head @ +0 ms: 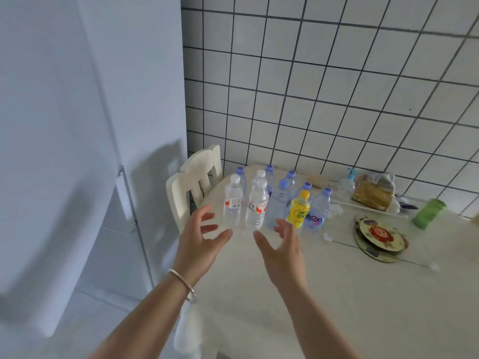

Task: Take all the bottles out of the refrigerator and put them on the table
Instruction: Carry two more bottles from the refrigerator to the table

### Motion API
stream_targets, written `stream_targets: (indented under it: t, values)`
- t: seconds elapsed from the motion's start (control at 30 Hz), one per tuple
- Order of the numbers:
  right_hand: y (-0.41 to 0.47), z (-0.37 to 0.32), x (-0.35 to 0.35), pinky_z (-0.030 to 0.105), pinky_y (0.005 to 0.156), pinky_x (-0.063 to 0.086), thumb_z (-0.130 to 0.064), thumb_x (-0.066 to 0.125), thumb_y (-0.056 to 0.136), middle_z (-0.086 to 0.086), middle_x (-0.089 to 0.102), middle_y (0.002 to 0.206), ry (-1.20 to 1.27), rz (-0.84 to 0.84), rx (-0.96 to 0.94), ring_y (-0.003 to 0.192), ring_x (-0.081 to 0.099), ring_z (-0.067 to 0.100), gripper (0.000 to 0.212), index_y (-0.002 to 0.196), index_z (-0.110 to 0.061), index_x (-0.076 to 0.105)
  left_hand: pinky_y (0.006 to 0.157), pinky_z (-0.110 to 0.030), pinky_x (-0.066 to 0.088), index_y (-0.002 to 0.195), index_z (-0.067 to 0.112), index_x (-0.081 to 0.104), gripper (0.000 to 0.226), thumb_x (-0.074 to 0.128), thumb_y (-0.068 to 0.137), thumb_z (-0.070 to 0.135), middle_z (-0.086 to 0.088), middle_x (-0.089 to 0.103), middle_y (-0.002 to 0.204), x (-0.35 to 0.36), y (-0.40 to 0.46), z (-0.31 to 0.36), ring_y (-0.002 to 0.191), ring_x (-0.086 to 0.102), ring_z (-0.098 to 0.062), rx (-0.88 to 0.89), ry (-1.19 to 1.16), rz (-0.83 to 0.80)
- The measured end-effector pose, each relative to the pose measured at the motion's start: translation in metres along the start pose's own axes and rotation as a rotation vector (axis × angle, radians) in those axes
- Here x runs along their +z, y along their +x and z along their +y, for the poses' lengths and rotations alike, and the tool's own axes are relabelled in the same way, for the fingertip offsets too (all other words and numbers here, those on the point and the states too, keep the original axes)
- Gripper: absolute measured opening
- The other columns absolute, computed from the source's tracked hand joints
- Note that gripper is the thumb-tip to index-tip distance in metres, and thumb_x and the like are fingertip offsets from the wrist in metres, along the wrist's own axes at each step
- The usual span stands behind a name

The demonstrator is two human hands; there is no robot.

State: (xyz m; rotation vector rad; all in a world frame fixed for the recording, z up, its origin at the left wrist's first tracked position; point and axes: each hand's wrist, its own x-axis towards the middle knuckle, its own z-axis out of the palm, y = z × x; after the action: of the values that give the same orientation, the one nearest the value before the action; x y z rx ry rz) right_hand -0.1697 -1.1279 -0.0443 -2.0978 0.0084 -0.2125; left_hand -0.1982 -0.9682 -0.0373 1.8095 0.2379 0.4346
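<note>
Several bottles stand upright in a cluster at the far left of the white table (324,294). Two clear bottles with white caps and red-white labels (232,203) (256,207) stand at the front. Behind them are several clear bottles with purple caps (320,207) and one yellow bottle (299,209). My left hand (199,237) and my right hand (281,244) hover just in front of the white-capped bottles, fingers spread and relaxed, holding nothing. The white refrigerator (77,125) fills the left side, its doors closed.
A cream chair (193,182) stands between the refrigerator and the table. On the right of the table lie round patterned coasters (378,237), a green roll (429,213), a bagged food item (373,194) on a tray and a pump bottle (347,182). A tiled wall is behind.
</note>
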Motion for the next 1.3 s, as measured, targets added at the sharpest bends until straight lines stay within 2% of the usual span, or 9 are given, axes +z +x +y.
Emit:
stream_targets:
  t: [0.23,0.37,0.5,0.63,0.73,0.8,0.9,1.07,1.3]
  values:
    - [-0.078,-0.025,0.004,0.030,0.094,0.036,-0.044,0.064,0.080,-0.004,0.051,0.126,-0.006,0.021,0.005,0.123,0.043,0.015,0.059,0.130,-0.024,0.040,0.073,-0.015,0.047,0.129,0.023,0.045,0.058,0.072,0.078,0.023,0.004,0.056,0.117,-0.054,-0.059,0.005,0.096,0.060,-0.004,0.021,-0.021,-0.018]
    - [-0.133,-0.037,0.012,0.028,0.092,0.035,-0.044,0.064,0.080,-0.005,0.051,0.126,-0.021,0.072,0.008,0.122,0.043,0.014,0.059,0.130,-0.023,0.040,0.075,-0.023,0.051,0.129,0.024,0.046,0.057,0.072,0.079,0.024,0.006,0.057,0.116,-0.090,-0.094,-0.001,0.095,0.061,-0.003,0.016,-0.049,-0.064]
    - [-0.194,-0.052,0.031,0.029,0.093,0.035,-0.042,0.066,0.079,-0.002,0.052,0.124,-0.013,0.110,0.030,0.120,0.045,0.016,0.058,0.128,-0.022,0.043,0.068,-0.013,0.049,0.126,0.021,0.047,0.052,0.071,0.080,0.020,0.003,0.057,0.114,-0.129,-0.130,-0.008,0.090,0.058,0.001,0.009,-0.076,-0.106]
    - [-0.243,-0.070,0.049,0.027,0.088,0.035,-0.045,0.063,0.080,-0.006,0.051,0.125,-0.041,0.059,0.030,0.119,0.045,0.013,0.057,0.128,-0.025,0.041,0.065,-0.001,0.045,0.121,0.025,0.049,0.046,0.070,0.081,0.019,0.013,0.058,0.102,-0.169,-0.161,-0.010,0.084,0.058,0.008,0.018,-0.059,-0.100]
    - [-0.266,-0.086,0.062,0.027,0.090,0.035,-0.045,0.063,0.080,-0.008,0.050,0.126,-0.036,0.025,0.010,0.120,0.044,0.011,0.056,0.128,-0.026,0.041,0.069,0.000,0.044,0.119,0.025,0.052,0.042,0.069,0.082,0.018,0.010,0.061,0.103,-0.199,-0.177,-0.016,0.092,0.060,0.001,0.036,-0.035,-0.092]
    - [-0.277,-0.099,0.071,0.026,0.091,0.035,-0.045,0.063,0.081,-0.008,0.050,0.126,-0.030,-0.010,-0.028,0.120,0.044,0.011,0.056,0.128,-0.025,0.041,0.072,-0.003,0.045,0.116,0.024,0.054,0.039,0.069,0.081,0.015,0.008,0.063,0.102,-0.219,-0.184,-0.019,0.094,0.062,-0.004,0.048,-0.045,-0.066]
    - [-0.286,-0.118,0.086,0.024,0.089,0.034,-0.042,0.062,0.082,-0.008,0.049,0.126,-0.055,-0.083,-0.099,0.119,0.044,0.011,0.054,0.128,-0.024,0.041,0.073,-0.003,0.046,0.107,0.027,0.056,0.032,0.068,0.081,0.011,0.010,0.064,0.097,-0.248,-0.191,-0.021,0.087,0.063,0.000,0.064,-0.061,0.006]
    - [-0.301,-0.151,0.127,0.034,0.099,0.039,-0.046,0.059,0.081,-0.011,0.049,0.124,-0.147,-0.175,-0.240,0.115,0.045,0.011,0.056,0.130,-0.028,0.039,0.069,-0.002,0.043,0.098,0.031,0.060,0.026,0.065,0.083,0.010,0.011,0.067,0.093,-0.292,-0.195,-0.028,0.081,0.062,0.005,0.050,-0.086,0.172]
    - [-0.318,-0.223,0.204,0.026,0.089,0.043,-0.045,0.054,0.085,-0.010,0.054,0.119,-0.144,-0.234,-0.419,0.108,0.050,0.008,0.048,0.127,-0.027,0.042,0.066,-0.002,0.043,0.101,0.024,0.061,0.022,0.064,0.084,0.011,0.012,0.066,0.092,-0.372,-0.161,-0.039,0.079,0.062,0.006,0.045,-0.074,0.282]
